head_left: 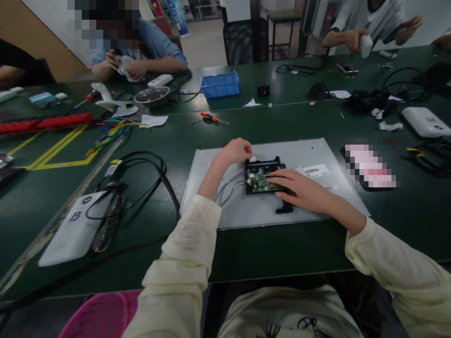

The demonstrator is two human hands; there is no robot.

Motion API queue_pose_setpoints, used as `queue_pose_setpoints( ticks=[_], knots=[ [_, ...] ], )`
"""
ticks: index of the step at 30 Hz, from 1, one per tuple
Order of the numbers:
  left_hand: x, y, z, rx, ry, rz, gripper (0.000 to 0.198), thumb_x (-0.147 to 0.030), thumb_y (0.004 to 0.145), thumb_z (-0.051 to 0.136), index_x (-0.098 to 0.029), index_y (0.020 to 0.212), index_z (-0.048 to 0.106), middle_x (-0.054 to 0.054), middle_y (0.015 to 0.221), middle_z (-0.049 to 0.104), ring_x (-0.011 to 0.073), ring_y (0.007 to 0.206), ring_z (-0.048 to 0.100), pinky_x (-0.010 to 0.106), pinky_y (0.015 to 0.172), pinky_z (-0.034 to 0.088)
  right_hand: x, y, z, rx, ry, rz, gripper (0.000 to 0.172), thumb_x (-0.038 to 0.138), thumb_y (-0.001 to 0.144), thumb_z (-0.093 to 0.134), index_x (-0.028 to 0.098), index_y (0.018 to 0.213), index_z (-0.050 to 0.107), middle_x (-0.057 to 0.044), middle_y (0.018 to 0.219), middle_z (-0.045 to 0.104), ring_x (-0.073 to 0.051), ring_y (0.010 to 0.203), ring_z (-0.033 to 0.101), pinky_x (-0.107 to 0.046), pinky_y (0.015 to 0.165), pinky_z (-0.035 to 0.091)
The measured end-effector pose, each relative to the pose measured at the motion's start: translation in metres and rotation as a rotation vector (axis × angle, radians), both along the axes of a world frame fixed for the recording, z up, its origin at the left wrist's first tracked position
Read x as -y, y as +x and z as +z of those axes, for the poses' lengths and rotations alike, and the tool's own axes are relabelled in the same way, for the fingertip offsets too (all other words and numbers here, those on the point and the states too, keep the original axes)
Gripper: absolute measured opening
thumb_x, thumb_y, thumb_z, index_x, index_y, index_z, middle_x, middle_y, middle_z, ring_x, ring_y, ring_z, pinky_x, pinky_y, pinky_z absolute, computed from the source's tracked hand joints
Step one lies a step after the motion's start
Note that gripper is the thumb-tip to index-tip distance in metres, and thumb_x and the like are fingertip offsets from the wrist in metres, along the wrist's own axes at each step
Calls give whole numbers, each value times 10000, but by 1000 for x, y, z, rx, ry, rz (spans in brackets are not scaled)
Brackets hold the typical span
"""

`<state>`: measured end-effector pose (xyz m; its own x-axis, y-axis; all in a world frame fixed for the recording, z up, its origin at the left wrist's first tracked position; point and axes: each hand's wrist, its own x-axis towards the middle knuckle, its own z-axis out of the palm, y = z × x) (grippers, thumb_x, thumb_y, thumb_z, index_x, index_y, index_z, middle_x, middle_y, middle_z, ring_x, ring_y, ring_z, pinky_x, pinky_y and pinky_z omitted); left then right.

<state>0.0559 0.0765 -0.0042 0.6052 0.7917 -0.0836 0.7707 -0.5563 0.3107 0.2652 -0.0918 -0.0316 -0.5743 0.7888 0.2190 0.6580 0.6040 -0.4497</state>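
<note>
A flat grey metal panel (232,218) lies on the green table in front of me. On it sits a black plastic frame (262,164) with a green circuit board (259,182), and grey cables (229,188) run out from its left side. My left hand (237,151) is closed just above the frame's upper left corner, its fingertips at a small white piece (252,159); whether it grips that piece is unclear. My right hand (294,185) rests with its fingers spread over the right part of the board and frame.
An orange and black screwdriver (209,116) and a blue basket (220,85) are beyond the panel. A white device (72,230) with black cables is at left, a pink phone (369,166) at right. Two people work across the table (176,131).
</note>
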Motion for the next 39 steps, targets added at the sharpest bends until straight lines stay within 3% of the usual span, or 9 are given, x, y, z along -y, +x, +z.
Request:
queue_pose_setpoints(
  ticks=[11, 17, 22, 26, 29, 34, 39],
  knots=[
    [5, 4, 3, -54, 13, 58, 163, -148, 740, 611, -129, 844, 736, 61, 835, 721, 163, 780, 640, 232, 686, 453, -1, 0, -2, 2, 10, 0, 427, 345, 946, 470, 245, 1361, 496, -100, 1395, 509, -276, 1286, 467, -529, 1058, 412],
    [5, 5, 4, -55, 78, 108, 189, -150, 731, 610, -137, 880, 725, 75, 905, 723, 184, 843, 651, 249, 744, 475, -3, 1, -7, -13, 28, 12, 431, 329, 938, 484, 243, 1360, 500, -106, 1388, 515, -278, 1276, 474, -521, 1057, 413],
    [18, 12, 18, -23, 157, 0, 216, -155, 756, 577, -153, 929, 707, 73, 961, 712, 179, 863, 649, 257, 767, 480, -1, 1, -6, 6, 27, 8, 418, 329, 952, 461, 234, 1358, 497, -108, 1388, 512, -271, 1286, 463, -509, 1062, 410],
    [32, 17, 33, -124, 130, -80, 202, -152, 771, 560, -165, 907, 710, 66, 931, 717, 178, 845, 650, 254, 741, 474, 0, -2, -2, 11, 73, -8, 423, 334, 954, 456, 217, 1359, 490, -113, 1372, 520, -273, 1301, 444, -504, 1081, 388],
    [39, 18, 41, -189, 116, -90, 209, -167, 788, 548, -178, 914, 714, 65, 942, 719, 192, 855, 653, 261, 712, 469, -3, 2, 2, -19, 138, -103, 435, 334, 950, 455, 211, 1367, 475, -116, 1350, 533, -275, 1277, 461, -500, 1073, 391],
    [47, 18, 42, -230, 144, -79, 244, -175, 792, 537, -192, 962, 710, 70, 994, 713, 212, 884, 654, 277, 708, 472, -13, 26, -6, -81, 238, -444, 357, 286, 904, 505, 171, 1234, 576, -142, 1219, 600, -299, 1169, 521, -495, 1026, 412],
    [52, 20, 40, -254, 163, -34, 265, -157, 769, 537, -194, 969, 708, 75, 1012, 708, 225, 911, 652, 292, 711, 482, -21, 51, -17, -26, 131, -565, 260, 269, 849, 551, 160, 1062, 653, -135, 1068, 640, -297, 1065, 582, -457, 947, 456]
  ],
)
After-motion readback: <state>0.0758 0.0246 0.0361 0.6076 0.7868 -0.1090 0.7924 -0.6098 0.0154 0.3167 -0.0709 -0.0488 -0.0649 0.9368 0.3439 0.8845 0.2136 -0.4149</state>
